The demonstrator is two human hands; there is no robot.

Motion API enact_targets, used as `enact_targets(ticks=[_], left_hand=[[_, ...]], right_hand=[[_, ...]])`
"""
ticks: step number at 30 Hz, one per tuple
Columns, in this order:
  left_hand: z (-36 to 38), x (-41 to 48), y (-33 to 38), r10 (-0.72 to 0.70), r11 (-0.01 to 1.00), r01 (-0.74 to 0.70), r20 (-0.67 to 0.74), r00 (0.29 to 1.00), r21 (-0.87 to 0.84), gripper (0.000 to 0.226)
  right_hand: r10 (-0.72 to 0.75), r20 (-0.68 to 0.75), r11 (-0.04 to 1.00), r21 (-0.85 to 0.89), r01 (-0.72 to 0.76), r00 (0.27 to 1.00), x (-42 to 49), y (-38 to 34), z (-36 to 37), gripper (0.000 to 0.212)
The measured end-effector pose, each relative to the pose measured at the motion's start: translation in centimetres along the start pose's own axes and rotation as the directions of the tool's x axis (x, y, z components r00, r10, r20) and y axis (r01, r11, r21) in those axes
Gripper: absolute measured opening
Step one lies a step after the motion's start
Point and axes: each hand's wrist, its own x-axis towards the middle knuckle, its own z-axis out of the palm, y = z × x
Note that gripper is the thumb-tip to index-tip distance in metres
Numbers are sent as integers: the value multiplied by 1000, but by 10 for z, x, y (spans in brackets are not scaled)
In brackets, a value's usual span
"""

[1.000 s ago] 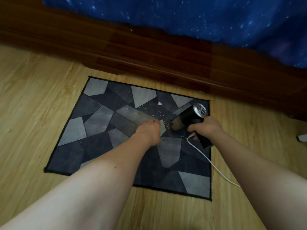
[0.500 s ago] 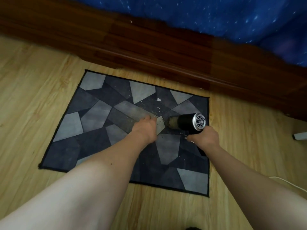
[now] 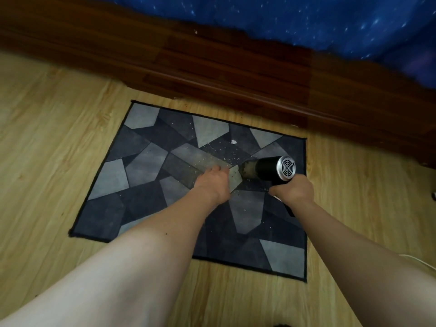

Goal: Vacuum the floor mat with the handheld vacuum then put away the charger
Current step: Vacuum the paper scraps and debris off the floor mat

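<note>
Your right hand (image 3: 293,190) grips vacuum (image 3: 266,171); left hand (image 3: 213,183) rests on mat (image 3: 141,166), finger curl unclear; white scrap (image 3: 233,141) beyond it.

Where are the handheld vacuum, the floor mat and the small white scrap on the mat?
handheld vacuum (image 3: 266,169): head view, on its black barrel.
floor mat (image 3: 141,119): head view, on the grey patch at its far left corner.
white scrap (image 3: 233,141): head view, on its middle.
</note>
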Motion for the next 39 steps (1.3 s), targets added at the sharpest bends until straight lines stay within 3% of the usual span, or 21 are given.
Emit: enact_targets(ticks=[5, 21, 32, 39], left_hand=[[-2, -2, 0, -2, 1000, 2, 12, 1000, 3, 61], [-9, -5, -10, -36, 999, 36, 16, 999, -8, 58], [-6, 0, -9, -42, 999, 42, 19, 999, -1, 59], [-7, -1, -12, -42, 999, 42, 16, 999, 3, 58]], right_hand=[[7, -19, 999, -49, -8, 1000, 0, 0, -2, 31], [39, -20, 998, 40, -38, 999, 6, -12, 8, 45], [-25, 90, 997, -66, 31, 996, 4, -4, 0, 19], [-53, 56, 998, -30, 55, 997, 0, -19, 10, 20]])
